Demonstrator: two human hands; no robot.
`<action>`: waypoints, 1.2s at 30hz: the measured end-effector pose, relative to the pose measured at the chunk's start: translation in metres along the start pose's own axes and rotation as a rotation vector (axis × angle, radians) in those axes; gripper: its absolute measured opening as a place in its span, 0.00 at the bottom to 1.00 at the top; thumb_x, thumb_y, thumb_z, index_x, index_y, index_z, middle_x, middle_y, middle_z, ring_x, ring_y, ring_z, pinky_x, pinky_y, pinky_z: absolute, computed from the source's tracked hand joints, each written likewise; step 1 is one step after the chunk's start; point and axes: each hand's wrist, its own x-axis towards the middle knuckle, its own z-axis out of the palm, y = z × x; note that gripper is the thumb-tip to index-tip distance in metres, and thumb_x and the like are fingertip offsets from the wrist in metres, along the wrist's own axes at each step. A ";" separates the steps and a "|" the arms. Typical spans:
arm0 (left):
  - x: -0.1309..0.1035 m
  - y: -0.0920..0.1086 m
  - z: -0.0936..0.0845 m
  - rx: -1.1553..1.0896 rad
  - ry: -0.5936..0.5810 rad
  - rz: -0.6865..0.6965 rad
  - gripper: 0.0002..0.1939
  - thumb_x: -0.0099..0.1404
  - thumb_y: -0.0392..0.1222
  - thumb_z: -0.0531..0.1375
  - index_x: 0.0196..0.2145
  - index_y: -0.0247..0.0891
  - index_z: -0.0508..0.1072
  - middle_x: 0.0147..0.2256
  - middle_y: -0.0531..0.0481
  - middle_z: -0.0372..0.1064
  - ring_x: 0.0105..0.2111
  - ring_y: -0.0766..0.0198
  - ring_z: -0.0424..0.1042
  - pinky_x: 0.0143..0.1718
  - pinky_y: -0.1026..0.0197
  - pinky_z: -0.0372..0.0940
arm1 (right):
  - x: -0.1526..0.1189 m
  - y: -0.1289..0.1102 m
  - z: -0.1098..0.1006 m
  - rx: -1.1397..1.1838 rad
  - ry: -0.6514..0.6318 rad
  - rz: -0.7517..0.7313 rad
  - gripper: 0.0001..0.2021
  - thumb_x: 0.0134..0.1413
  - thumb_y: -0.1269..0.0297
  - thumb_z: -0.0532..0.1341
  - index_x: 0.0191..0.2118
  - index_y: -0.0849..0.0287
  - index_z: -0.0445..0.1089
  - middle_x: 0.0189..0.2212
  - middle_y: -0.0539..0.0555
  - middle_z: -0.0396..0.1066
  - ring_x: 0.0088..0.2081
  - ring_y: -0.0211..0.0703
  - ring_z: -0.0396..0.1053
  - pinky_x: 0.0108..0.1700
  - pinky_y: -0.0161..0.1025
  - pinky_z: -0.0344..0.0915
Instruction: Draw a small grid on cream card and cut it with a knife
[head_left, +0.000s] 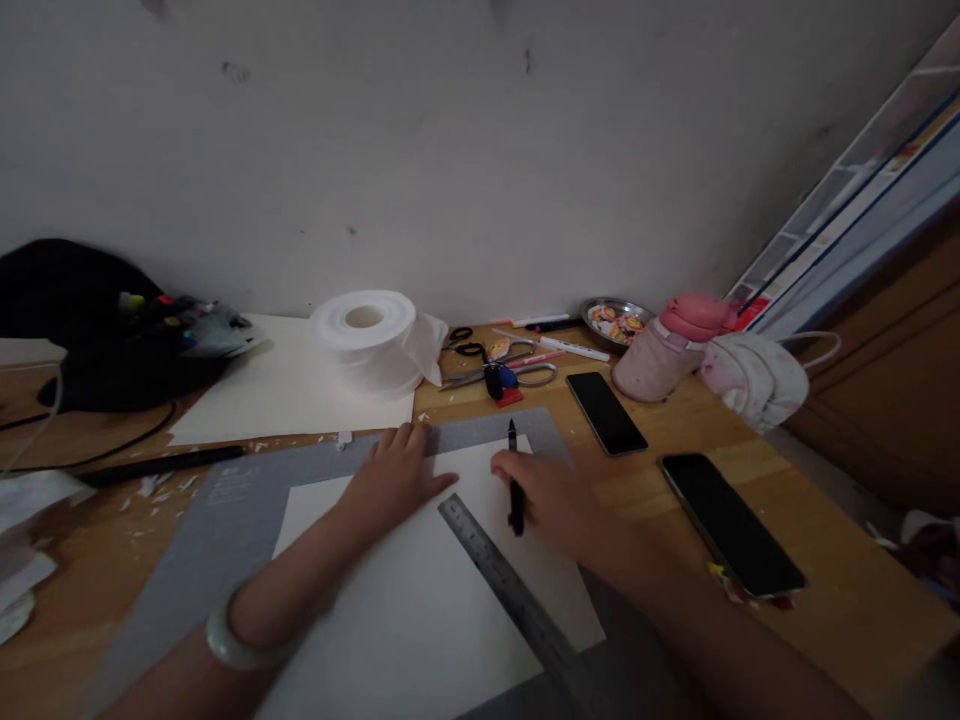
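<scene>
A white sheet of paper (390, 610) lies on a grey mat (187, 560). My left hand (397, 470) rests near the sheet's top edge, fingers spread and thumb pointing right, holding nothing. A black pen (516, 490) is gripped in my right hand (544, 495), above the sheet's upper right part; one end of the pen points away from me. Between my forearms a metal ruler (502, 575) lies slanted across the paper, touched by neither hand's fingers.
Behind the mat are a white tissue roll (364, 345), scissors (534, 373), pens and a metal bowl (619, 322). On the right lie two phones (606, 413), a pink bottle (660, 350) and a white pouch (757, 380). A black bag (82, 320) and paper scraps are left.
</scene>
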 end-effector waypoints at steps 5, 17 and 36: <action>0.004 -0.009 -0.003 -0.033 -0.077 0.057 0.18 0.56 0.56 0.58 0.33 0.37 0.67 0.38 0.44 0.67 0.45 0.50 0.63 0.45 0.53 0.59 | -0.038 -0.050 0.004 -0.315 -0.299 0.108 0.12 0.49 0.74 0.53 0.41 0.60 0.65 0.34 0.59 0.70 0.32 0.45 0.67 0.27 0.36 0.53; -0.014 0.000 -0.013 0.037 -0.178 0.038 0.21 0.67 0.52 0.39 0.40 0.36 0.64 0.30 0.42 0.72 0.32 0.52 0.72 0.30 0.58 0.60 | -0.058 -0.068 0.000 -0.241 -0.316 0.334 0.11 0.43 0.76 0.54 0.36 0.62 0.63 0.31 0.59 0.70 0.30 0.44 0.68 0.24 0.35 0.47; -0.061 -0.064 -0.010 0.103 -0.177 0.076 0.22 0.66 0.54 0.42 0.51 0.41 0.62 0.38 0.45 0.73 0.34 0.55 0.72 0.32 0.60 0.62 | -0.044 -0.012 -0.012 -0.194 -0.308 0.066 0.08 0.41 0.77 0.55 0.31 0.59 0.59 0.28 0.51 0.65 0.29 0.37 0.58 0.28 0.32 0.46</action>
